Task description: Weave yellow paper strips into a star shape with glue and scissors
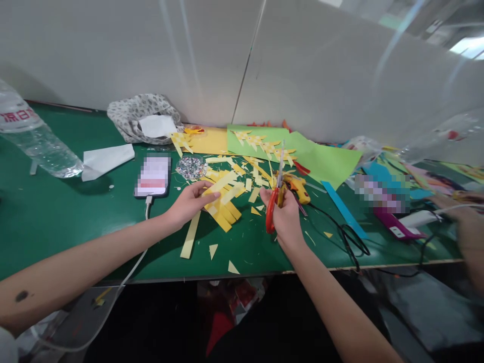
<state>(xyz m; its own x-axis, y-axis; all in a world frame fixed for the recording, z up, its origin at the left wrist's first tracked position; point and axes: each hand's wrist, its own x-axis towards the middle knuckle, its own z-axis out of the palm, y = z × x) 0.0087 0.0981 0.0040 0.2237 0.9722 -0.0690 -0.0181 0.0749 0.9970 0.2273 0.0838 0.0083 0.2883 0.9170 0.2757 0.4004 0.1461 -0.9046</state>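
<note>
My left hand [192, 201] pinches a woven piece of yellow paper strips [223, 212], pale and deep yellow crossing each other, held over the table. In my right hand [289, 217] is a pair of scissors [271, 212] with red handles, its blades pointing up and away from me. The blades look closed or nearly so and stand apart from the woven paper. A yellow glue gun [298, 186] lies just beyond my right hand. Around both hands are scattered yellow paper scraps [255, 194]. A pale yellow strip [191, 234] lies below my left hand.
A phone [153, 174] on a white cable and a water bottle [34, 131] are at the left. Green paper sheets [325, 154] bear cut yellow pieces. A black cord [350, 237] and blue strip [344, 209] lie right. Another person's blurred hand [463, 212] is at the right edge.
</note>
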